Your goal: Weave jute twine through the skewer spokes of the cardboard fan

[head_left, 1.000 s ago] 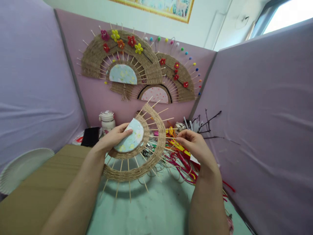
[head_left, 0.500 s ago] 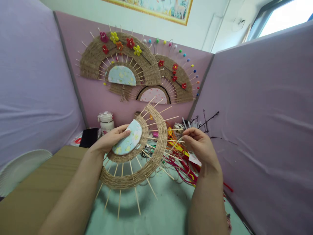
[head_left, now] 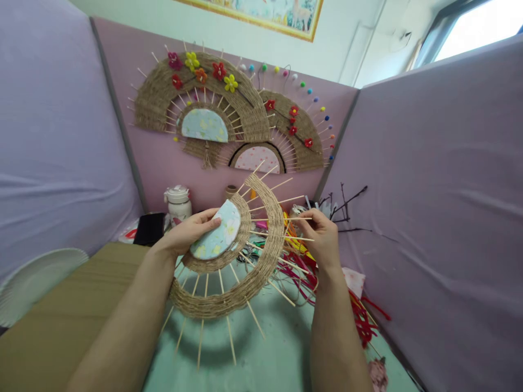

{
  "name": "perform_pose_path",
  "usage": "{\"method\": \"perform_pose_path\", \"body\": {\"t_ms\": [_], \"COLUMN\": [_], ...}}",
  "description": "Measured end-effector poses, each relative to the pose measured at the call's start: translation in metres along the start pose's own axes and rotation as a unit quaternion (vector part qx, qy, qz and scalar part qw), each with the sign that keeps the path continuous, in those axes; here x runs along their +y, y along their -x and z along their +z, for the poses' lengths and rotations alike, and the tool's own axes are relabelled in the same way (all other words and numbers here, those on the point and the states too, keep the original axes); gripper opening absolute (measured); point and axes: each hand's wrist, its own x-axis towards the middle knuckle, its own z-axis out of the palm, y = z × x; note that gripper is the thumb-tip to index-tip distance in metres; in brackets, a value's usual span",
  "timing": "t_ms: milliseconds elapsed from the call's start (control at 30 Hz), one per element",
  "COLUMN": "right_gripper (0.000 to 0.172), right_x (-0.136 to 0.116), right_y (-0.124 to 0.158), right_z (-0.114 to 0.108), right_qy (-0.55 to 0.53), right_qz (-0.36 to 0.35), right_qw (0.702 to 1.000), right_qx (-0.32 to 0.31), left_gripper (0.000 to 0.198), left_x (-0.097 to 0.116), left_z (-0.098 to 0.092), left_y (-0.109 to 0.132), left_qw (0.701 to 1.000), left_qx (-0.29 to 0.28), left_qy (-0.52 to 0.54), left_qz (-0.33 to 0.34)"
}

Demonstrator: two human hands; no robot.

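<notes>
A half-round fan (head_left: 267,218) woven of brown twine over thin wooden sticks hangs tilted above the table. Its light blue floral cloth centre (head_left: 223,231) is gripped by my left hand (head_left: 194,231), thumb on the cloth and the other fingers behind. Sticks (head_left: 300,238) jut past the outer woven band on every side. My right hand (head_left: 321,237) is closed in a pinch by the stick ends at the fan's right edge. The thin twine strand it holds is mostly hidden by the fingers.
Two finished fans (head_left: 249,111) with flowers hang on the pink panel. A white bottle (head_left: 178,202) and black object (head_left: 149,229) stand behind left, cardboard (head_left: 73,316) lies left, and craft stems (head_left: 300,261) and dark twigs (head_left: 347,204) are at right.
My right hand has moved left, its fingertips now at the stick ends. The fan has shifted slightly right in my left hand. A patterned cloth piece shows more beside my right wrist.
</notes>
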Motion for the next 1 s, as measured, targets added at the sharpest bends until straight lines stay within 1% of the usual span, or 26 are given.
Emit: {"method": "perform_pose_path", "body": {"t_ms": [167, 300, 433, 600, 700, 800, 900, 1000], "right_gripper": [0.014, 0.01, 0.01, 0.011, 0.009, 0.01, 0.014, 0.014], "right_x": [0.005, 0.006, 0.005, 0.001, 0.0, 0.0, 0.0, 0.002], "right_y": [0.001, 0.002, 0.001, 0.002, 0.002, 0.004, 0.005, 0.005], "right_z": [-0.006, -0.011, -0.021, -0.037, -0.042, -0.043, -0.044, -0.045], "right_qy": [-0.014, 0.02, 0.084, 0.112, 0.112, 0.078, 0.032, -0.014], "right_qz": [0.012, -0.014, -0.042, -0.049, -0.05, -0.024, 0.023, 0.079], "right_qw": [1.0, 0.999, 0.995, 0.992, 0.992, 0.997, 0.999, 0.997], "right_qx": [-0.015, -0.028, -0.019, 0.008, 0.009, 0.008, 0.003, -0.016], "left_gripper": [0.056, 0.059, 0.057, 0.057, 0.059, 0.059, 0.058, 0.058], "left_x": [0.0, 0.0, 0.0, -0.001, 0.0, -0.001, -0.003, -0.005], "left_z": [-0.002, -0.002, -0.004, -0.001, 0.002, 0.003, 0.001, -0.001], "left_y": [0.0, 0.0, -0.001, -0.001, -0.001, -0.001, -0.002, -0.002], "left_qw": [0.999, 0.997, 0.994, 0.991, 0.99, 0.988, 0.986, 0.985], "left_qx": [-0.007, -0.004, -0.011, -0.039, -0.064, -0.092, -0.112, -0.128], "left_qy": [-0.036, -0.075, -0.104, -0.13, -0.128, -0.122, -0.119, -0.114], "left_qz": [-0.005, -0.012, -0.018, -0.02, -0.021, -0.022, -0.026, -0.029]}}
